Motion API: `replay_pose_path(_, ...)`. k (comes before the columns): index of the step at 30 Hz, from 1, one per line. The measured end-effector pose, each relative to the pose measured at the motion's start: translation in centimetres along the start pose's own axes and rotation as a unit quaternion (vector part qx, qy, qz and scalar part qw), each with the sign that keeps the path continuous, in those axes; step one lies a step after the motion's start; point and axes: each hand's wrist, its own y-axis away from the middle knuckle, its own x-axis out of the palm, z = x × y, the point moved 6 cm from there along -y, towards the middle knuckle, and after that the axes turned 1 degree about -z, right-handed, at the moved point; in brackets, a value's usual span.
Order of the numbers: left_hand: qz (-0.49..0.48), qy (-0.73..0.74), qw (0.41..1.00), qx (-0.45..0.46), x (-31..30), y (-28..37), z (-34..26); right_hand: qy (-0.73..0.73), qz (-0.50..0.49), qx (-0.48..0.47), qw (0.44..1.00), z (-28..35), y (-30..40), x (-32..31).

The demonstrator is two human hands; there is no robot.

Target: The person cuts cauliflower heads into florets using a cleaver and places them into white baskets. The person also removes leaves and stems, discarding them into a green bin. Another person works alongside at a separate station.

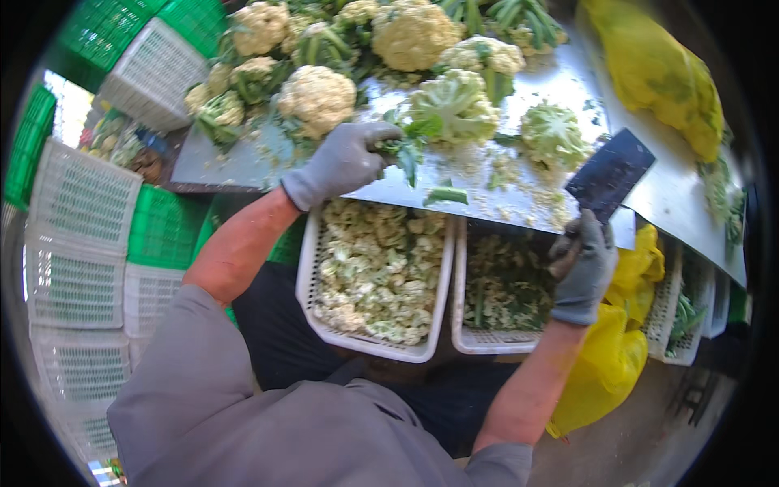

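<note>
My left hand, in a grey glove, pinches a leafy green cauliflower trimming over the front part of the metal table. Just beyond it lie a whole cauliflower head and a cut piece with its branching stem side showing. My right hand, also gloved, grips a cleaver by its handle, its broad dark blade raised at a slant near the table's edge. Left of the blade sits another cut cauliflower piece. A short stalk piece rests at the front edge.
Below the table edge stand a white crate of florets and a white crate of leafy trimmings. Yellow mesh bags hang at the right; a full one lies above. Stacked crates rise at the left. More cauliflowers are heaped behind.
</note>
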Motion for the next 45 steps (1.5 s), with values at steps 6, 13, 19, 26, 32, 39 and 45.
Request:
replay_pose_path(6,-0.019,-0.127,0.945,-0.300,-15.8,16.4,15.3,-0.010,0.019,0.024,0.999,-1.8,-0.2,1.8)
replay_pose_path(13,-0.016,-0.336,0.919,-0.204,-14.2,17.8,18.8,-0.034,0.017,0.026,0.999,-1.9,0.1,3.1)
replay_pose_path(19,-0.059,-0.272,0.954,0.112,-0.1,-0.3,9.1,-0.047,0.009,0.038,0.998,-2.2,-0.2,2.4)
replay_pose_path(26,-0.185,-0.034,0.982,0.023,6.3,-15.1,11.7,-0.056,0.025,0.053,0.997,-1.7,-0.5,2.6)
replay_pose_path(32,-0.127,-0.056,0.989,0.045,15.6,-14.5,4.8,-0.073,0.032,0.068,0.995,-2.6,-2.0,2.9)
replay_pose_path(39,-0.332,-0.168,0.897,0.237,8.6,-20.5,-4.1,-0.011,0.049,0.127,0.991,-5.4,-2.3,3.5)
replay_pose_path(45,-0.124,-0.401,0.907,0.044,7.8,-29.5,-8.7,-0.001,0.073,0.128,0.989,-6.0,-2.7,4.8)
